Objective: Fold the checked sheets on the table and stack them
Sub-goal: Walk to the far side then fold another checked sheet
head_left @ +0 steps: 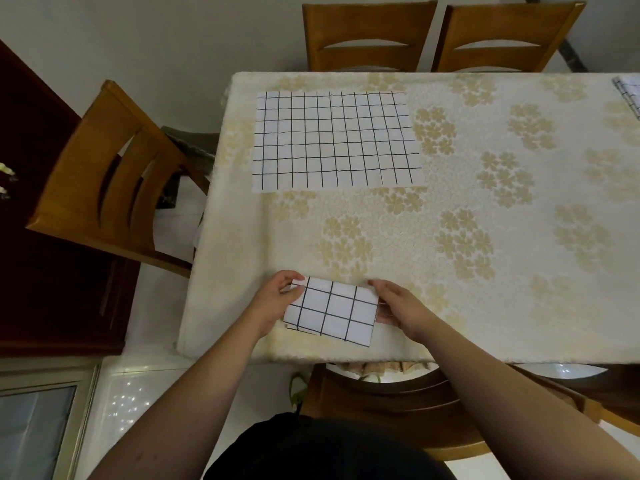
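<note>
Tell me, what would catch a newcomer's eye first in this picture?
Most likely the small folded checked sheet near the table's front edge, held by the left hand and right hand at its two ends. Next comes the large unfolded checked sheet lying flat at the far left of the flowered tablecloth.

One view only: head cam, worn high, looking fwd and steeply down on the table point(485, 306). Wide-angle, edges bow. Table's near edge sits just below frame centre, close to the cam; wearer's torso and forearms fill the bottom. Beyond the table's far edge, chair backs point(370, 32) reach the top of frame. Floor shows left of the table.
</note>
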{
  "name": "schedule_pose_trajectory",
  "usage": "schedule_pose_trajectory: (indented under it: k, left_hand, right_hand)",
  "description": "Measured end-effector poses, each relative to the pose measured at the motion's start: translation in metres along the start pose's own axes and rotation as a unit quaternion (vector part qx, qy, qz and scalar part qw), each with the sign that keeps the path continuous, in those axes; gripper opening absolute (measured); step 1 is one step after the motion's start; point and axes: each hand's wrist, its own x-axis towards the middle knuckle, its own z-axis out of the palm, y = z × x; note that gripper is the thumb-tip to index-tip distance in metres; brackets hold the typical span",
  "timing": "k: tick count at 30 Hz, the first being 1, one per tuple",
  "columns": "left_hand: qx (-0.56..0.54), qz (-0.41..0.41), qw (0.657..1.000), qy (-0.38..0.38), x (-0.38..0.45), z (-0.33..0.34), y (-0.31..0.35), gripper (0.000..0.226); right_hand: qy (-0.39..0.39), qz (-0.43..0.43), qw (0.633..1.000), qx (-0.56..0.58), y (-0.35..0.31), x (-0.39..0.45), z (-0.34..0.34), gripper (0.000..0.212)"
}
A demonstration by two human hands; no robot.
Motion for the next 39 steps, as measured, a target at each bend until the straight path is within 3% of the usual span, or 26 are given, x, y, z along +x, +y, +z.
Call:
schedule_pose_trajectory:
  k: [8, 11, 13, 16, 20, 23, 26, 33, 39]
  left_hand:
    - [0.023, 0.036, 0.999, -0.001, 0.001, 0.007, -0.009, 0.029]
    - [0.114, 0.077, 0.991, -0.004, 0.002, 0.009, -0.012, 0.029]
    - [0.236, 0.137, 0.962, 0.024, 0.003, 0.011, -0.016, 0.029]
    - [0.359, 0.186, 0.914, 0.03, 0.001, 0.017, -0.021, 0.031]
    - [0.489, 0.257, 0.833, 0.003, 0.001, 0.033, -0.027, 0.046]
    - [0.582, 0.261, 0.77, -0.008, 0.002, 0.044, -0.032, 0.055]
    - [0.626, 0.261, 0.734, -0.021, 0.002, 0.048, -0.04, 0.059]
    - [0.664, 0.222, 0.71, -0.066, -0.005, 0.044, -0.057, 0.067]
    - [0.661, 0.204, 0.721, -0.047, -0.005, 0.038, -0.056, 0.072]
  right_hand:
    - [0.084, -0.091, 0.979, -0.162, 0.008, 0.009, 0.001, 0.022]
    - [0.14, -0.148, 0.94, -0.274, 0.008, 0.013, 0.001, 0.037]
    - [0.18, -0.185, 0.907, -0.334, 0.011, 0.014, 0.002, 0.044]
    - [0.216, -0.27, 0.827, -0.443, 0.021, 0.016, 0.006, 0.045]
    - [0.158, -0.323, 0.751, -0.554, 0.035, 0.018, 0.029, 0.052]
    - [0.127, -0.313, 0.73, -0.594, 0.048, 0.021, 0.043, 0.053]
    - [0.112, -0.286, 0.717, -0.626, 0.063, 0.023, 0.047, 0.056]
    - [0.08, -0.264, 0.671, -0.688, 0.073, 0.02, 0.028, 0.065]
    - [0.066, -0.248, 0.679, -0.687, 0.072, 0.02, 0.027, 0.066]
